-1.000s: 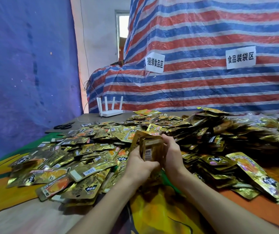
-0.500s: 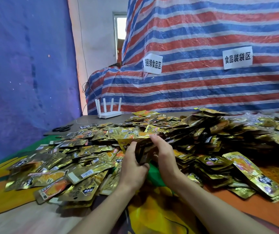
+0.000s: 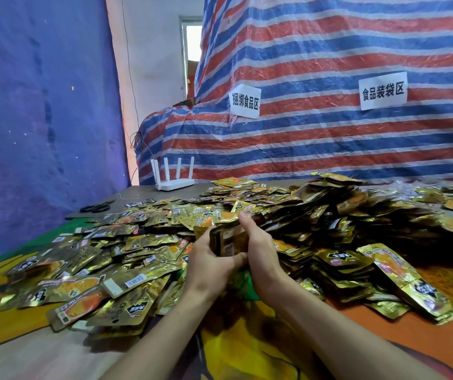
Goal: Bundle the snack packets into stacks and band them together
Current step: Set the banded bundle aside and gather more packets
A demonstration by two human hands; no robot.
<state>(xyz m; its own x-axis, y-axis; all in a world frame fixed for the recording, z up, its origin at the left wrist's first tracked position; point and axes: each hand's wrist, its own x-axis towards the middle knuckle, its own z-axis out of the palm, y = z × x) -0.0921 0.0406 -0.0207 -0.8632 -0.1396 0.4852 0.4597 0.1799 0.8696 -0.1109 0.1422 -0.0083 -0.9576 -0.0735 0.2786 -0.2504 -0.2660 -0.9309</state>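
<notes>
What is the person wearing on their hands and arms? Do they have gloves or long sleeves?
Nothing at all, as far as the picture shows. The left hand and right hand are bare, with no gloves, and no rings can be seen. Both forearms are bare too, with no sleeve, watch or bracelet showing down to the bottom edge of the picture.

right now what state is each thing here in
stack of packets, on edge between both hands, no band visible
left hand, grips the stack
right hand, grips its other side
loose packets, heaped, unbundled
scissors, lying flat
router, antennas up
</notes>
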